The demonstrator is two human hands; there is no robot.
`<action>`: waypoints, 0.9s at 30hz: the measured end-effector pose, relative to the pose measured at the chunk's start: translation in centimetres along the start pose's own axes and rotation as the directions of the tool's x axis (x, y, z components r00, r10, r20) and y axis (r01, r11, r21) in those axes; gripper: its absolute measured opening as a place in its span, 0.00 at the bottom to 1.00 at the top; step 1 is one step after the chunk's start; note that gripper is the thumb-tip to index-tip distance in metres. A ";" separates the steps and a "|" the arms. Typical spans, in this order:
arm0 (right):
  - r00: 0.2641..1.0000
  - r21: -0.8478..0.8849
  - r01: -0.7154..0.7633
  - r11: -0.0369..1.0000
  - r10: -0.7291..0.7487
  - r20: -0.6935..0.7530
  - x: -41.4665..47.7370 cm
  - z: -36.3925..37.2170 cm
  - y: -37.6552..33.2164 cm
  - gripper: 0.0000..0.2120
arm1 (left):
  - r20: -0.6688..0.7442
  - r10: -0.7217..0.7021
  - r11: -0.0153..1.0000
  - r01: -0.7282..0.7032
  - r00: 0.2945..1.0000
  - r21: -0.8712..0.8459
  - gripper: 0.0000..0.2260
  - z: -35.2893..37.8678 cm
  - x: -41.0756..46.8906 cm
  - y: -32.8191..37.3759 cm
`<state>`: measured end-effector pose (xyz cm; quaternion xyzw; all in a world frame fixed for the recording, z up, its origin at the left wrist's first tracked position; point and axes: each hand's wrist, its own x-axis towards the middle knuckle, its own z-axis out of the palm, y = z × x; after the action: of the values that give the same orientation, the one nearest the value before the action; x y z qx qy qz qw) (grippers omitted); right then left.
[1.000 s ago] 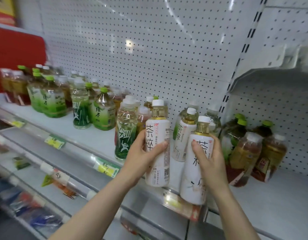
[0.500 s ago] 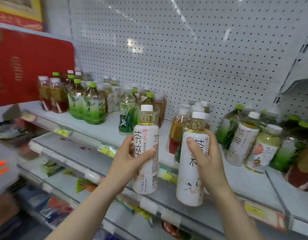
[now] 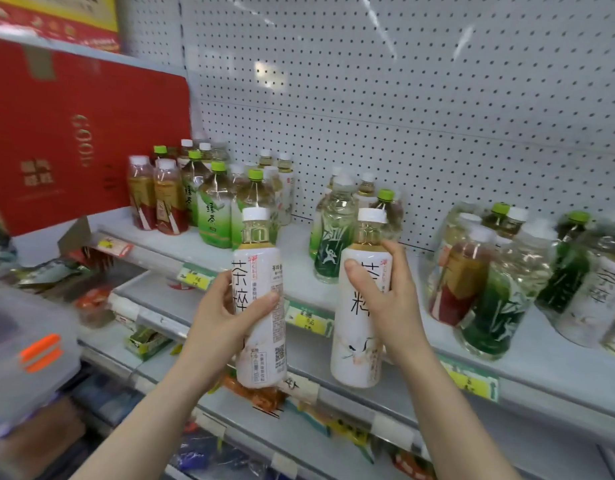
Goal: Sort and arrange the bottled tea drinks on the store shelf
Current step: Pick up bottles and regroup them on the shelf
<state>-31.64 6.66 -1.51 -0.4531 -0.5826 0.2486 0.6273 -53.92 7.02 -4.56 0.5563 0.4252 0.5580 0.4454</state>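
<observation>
Both hands have carried their bottles leftward along the shelf (image 3: 299, 268) since a second ago, and their grips are unchanged. The red carton (image 3: 74, 140) now looms large beyond and to the left of the left hand (image 3: 223, 323). That hand wraps the middle of the left bottle (image 3: 263, 355), a white-sleeved tea with a white cap, thumb across the front of the label and fingers curled round its left side. The right hand (image 3: 389, 303) grasps the right bottle (image 3: 354, 351) of the same kind, thumb on the label's front and fingers behind. Both bottles are upright, side by side and apart, held in the air in front of the shelf edge. Just beyond the left hand stand the green-capped bottles (image 3: 214, 216), with amber-and-red ones further left. Between the two hands and further back stands a dark green bamboo-print bottle (image 3: 333, 251). To the right of the right hand a blurred mixed cluster (image 3: 486, 292) leans on the shelf. Yellow price tags (image 3: 308, 318) run along the rail between the hands.
</observation>
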 end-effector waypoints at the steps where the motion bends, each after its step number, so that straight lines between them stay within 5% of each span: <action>1: 1.000 0.003 -0.006 1.000 0.006 -0.001 0.5 0.9 0.3 0.20 | -0.004 0.003 1.000 -0.003 1.000 0.010 0.30 -0.8 0.8 -0.1; 8: 0.999 -0.022 0.012 1.000 -0.012 -0.035 4.7 6.8 2.5 0.19 | -0.016 0.059 0.996 -0.058 0.998 0.068 0.25 -4.7 7.7 -1.5; 17: 0.988 -0.324 0.076 0.943 -0.115 -0.103 14.0 13.7 1.9 0.25 | 0.016 0.104 0.988 -0.105 0.994 0.114 0.29 -10.9 17.0 -1.8; 23: 0.979 -0.706 0.068 0.705 -0.182 -0.088 22.0 16.0 1.7 0.21 | 0.055 0.095 0.991 -0.099 0.994 0.091 0.31 -13.6 22.1 -2.7; 27: 0.991 -0.820 -0.106 0.563 -0.007 -0.133 26.7 17.5 3.9 0.19 | 0.103 0.082 0.993 -0.089 0.991 0.071 0.31 -14.7 25.0 -3.1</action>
<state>-42.22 35.79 7.08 -0.7239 -0.5790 -0.0624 0.3699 -68.13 32.30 -1.84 0.6175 0.3988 0.5317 0.4205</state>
